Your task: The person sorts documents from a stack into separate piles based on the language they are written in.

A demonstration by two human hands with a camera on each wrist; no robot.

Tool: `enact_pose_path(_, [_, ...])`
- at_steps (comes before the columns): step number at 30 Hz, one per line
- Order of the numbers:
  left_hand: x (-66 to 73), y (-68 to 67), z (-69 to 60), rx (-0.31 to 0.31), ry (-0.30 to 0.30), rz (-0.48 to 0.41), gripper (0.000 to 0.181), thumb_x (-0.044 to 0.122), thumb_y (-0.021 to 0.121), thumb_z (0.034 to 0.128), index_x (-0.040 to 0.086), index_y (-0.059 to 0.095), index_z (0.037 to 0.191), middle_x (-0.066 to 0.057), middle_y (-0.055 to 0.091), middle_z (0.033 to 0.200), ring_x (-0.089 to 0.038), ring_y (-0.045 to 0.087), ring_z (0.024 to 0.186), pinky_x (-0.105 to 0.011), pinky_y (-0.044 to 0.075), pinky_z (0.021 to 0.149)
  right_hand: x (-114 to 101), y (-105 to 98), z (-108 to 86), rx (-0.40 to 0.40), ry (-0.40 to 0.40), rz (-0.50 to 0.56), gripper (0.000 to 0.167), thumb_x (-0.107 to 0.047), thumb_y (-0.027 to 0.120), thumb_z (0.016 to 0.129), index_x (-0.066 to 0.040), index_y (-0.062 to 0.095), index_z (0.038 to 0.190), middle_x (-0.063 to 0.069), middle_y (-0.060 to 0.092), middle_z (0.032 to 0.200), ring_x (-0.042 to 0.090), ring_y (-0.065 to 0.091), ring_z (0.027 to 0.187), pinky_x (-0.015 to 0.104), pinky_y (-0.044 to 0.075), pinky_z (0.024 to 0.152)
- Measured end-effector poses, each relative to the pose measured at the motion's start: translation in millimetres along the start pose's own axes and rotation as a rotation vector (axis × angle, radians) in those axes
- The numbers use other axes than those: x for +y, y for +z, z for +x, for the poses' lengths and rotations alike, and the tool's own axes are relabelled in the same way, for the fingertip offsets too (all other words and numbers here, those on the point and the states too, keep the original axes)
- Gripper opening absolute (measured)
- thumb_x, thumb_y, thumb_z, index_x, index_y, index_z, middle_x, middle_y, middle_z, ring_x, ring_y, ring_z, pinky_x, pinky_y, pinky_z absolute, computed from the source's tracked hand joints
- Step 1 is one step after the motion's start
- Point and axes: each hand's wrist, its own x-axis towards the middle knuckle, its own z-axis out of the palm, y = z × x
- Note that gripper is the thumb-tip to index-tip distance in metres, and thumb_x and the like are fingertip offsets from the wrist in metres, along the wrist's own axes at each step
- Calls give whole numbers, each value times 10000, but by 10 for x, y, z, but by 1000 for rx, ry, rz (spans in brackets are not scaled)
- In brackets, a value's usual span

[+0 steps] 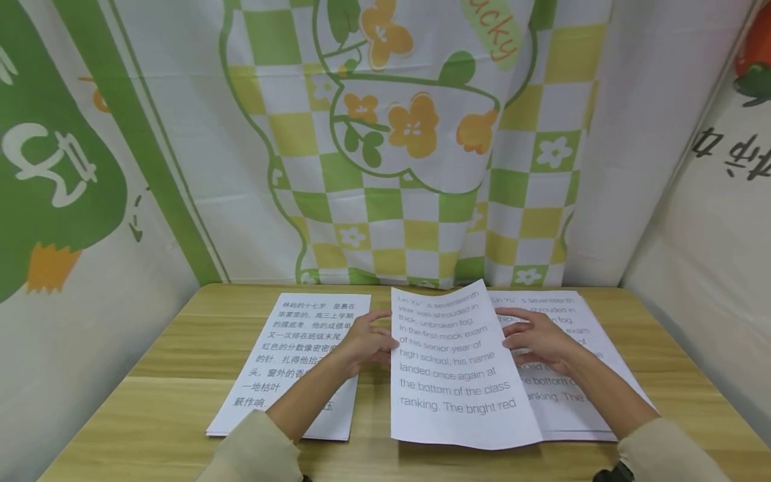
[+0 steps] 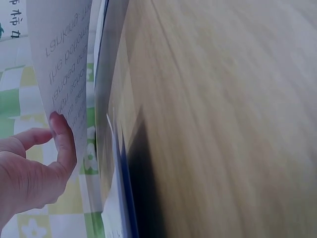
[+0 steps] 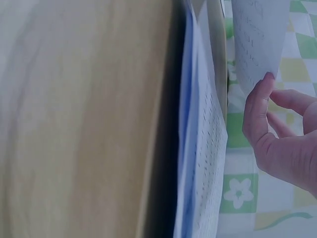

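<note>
A printed sheet of paper (image 1: 452, 368) with large English text is held up in front of me, gently curved. My left hand (image 1: 369, 341) pinches its left edge between thumb and fingers. The right edge is pinched by my right hand (image 1: 539, 340). Behind and to the right of this sheet, a stack of English pages (image 1: 578, 418) lies on the table, partly hidden by the sheet and my right arm. To the left lies a stack of Chinese pages (image 1: 295, 341), partly covered by my left forearm. Both wrist views show the raised sheet (image 2: 64, 49) at the fingertips.
The wooden table (image 1: 150, 402) carries both paper stacks. A white curtain (image 1: 409, 221) with green and yellow checks hangs along the table's back edge. Printed cloth walls (image 1: 162, 221) stand on the left and right sides.
</note>
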Motion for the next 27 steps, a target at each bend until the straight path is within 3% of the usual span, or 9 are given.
enact_pose_path(8, [65,262,65,-72,-8,-36,766,-206,615,863,-14,373,1564,-180,693,1016,-173,656,705,-290,636,656,32,-275,-91,-27,-21,-8,738,23,640,948,-6,307,1606,125,608,1173,193,674,959,403,634,795])
enact_pose_path(16, [94,632,213,-106,-25,-99,750,-227,579,848,-22,404,1548,-227,719,985,-174,664,657,-267,630,630,128,-683,-182,-2,-35,-20,702,-4,653,957,2,341,1586,43,642,1130,166,682,954,394,631,801])
enact_pose_path(19, [93,802,256,-113,-38,-129,734,-220,565,840,-62,395,1537,-269,725,1006,-176,662,651,-279,637,657,185,-852,-213,12,-37,-7,631,-11,655,964,-85,447,1555,-4,663,1112,153,688,944,374,629,790])
enact_pose_path(22, [87,954,280,-125,-47,-158,682,-193,572,865,-112,386,1515,-279,718,1029,-182,673,677,-300,646,707,254,-1013,-249,7,-42,1,548,-16,646,975,-250,568,1465,-39,666,1110,141,690,944,356,625,782])
enact_pose_path(27, [107,1175,290,-174,-47,-184,525,-121,573,943,-168,436,1447,-298,702,1095,-275,729,857,-379,640,858,330,-1250,-326,7,-25,31,509,-18,630,991,-468,650,1230,-67,646,1104,132,698,928,328,622,768])
